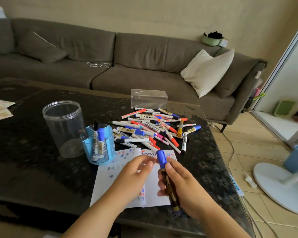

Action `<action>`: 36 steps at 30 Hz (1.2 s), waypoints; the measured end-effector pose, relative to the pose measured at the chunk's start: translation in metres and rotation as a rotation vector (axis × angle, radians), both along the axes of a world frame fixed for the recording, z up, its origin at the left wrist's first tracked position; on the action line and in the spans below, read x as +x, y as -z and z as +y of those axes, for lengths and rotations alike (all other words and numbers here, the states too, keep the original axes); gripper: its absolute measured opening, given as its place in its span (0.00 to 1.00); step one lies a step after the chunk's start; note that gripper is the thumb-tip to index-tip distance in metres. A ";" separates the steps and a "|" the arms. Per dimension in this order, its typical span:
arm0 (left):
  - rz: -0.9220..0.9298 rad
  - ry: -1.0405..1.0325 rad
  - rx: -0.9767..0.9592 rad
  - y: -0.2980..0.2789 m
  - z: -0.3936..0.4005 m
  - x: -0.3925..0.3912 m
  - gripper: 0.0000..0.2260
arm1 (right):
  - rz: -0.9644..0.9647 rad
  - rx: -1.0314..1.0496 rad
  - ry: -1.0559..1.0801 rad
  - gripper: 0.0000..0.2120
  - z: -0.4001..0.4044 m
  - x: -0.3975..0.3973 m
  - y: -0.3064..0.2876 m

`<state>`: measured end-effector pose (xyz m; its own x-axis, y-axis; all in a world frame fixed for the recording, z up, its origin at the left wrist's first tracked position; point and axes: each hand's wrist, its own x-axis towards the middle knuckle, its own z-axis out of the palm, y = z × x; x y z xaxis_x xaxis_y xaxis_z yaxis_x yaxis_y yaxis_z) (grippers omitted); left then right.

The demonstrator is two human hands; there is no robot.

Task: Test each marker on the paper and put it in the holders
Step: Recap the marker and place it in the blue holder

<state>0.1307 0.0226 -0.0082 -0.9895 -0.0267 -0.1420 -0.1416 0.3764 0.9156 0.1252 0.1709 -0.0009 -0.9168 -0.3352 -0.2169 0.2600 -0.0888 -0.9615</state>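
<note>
My right hand grips a blue-capped marker with a dark gold barrel, cap pointing away from me, above the white paper. My left hand hovers just left of the cap with relaxed fingers, holding nothing. The paper lies on the dark table and carries blue and red scribbles. A blue holder left of the paper has a few markers standing in it. A pile of several markers lies beyond the paper.
A tall clear round jar stands behind the blue holder. A clear rectangular box sits behind the pile. A grey sofa runs along the far side, and a white fan base stands on the floor at right.
</note>
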 end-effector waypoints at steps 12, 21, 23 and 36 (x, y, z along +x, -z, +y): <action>-0.159 0.036 0.879 -0.017 0.000 0.031 0.11 | -0.207 -0.361 -0.203 0.17 -0.015 0.033 -0.007; -0.110 -0.318 0.710 -0.010 -0.011 0.012 0.04 | 0.206 0.429 -0.067 0.13 -0.017 0.031 0.012; -0.091 -0.379 0.674 -0.004 -0.016 0.008 0.04 | 0.173 0.439 -0.056 0.13 -0.013 0.025 0.016; 0.068 -0.266 -0.061 0.046 -0.023 -0.025 0.05 | -0.176 -0.231 0.219 0.16 0.005 -0.036 0.033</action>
<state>0.1052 -0.0009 -0.0543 -0.9536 -0.2937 -0.0661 -0.1824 0.3891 0.9029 0.0889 0.1757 -0.0340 -0.9275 -0.1935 -0.3198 0.3709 -0.3700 -0.8518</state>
